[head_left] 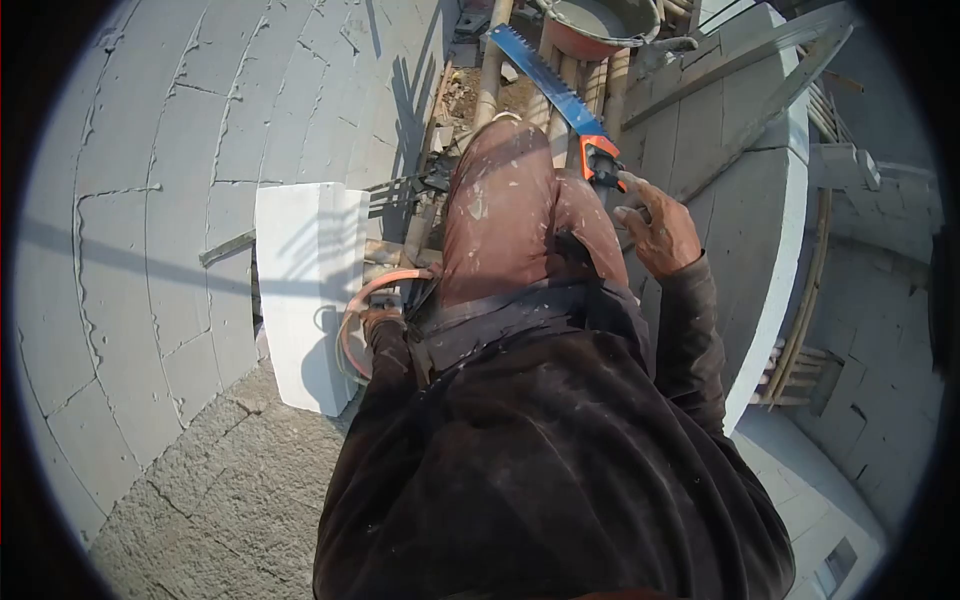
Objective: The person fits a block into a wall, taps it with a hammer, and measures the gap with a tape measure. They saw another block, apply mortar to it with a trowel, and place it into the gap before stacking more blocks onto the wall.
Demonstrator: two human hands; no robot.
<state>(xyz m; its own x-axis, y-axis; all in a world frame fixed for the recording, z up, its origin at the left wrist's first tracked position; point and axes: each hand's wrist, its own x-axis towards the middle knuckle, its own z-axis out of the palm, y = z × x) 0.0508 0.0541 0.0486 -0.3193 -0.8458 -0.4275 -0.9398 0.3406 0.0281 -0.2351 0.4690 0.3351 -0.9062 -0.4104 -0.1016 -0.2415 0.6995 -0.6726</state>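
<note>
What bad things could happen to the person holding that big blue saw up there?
The right hand holds the blue saw by its orange handle, blade beside the leg; a slip might cut it. The poles below are narrow with gaps, so a misstep could mean a fall. The white block stands on end by the gap and might topple.

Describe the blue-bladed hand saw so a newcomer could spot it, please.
Find the grey block wall on the right, then the rust-brown trouser leg beside it. The saw lies between them, handle by the right hand; only it has a long, toothed blue blade.
</note>
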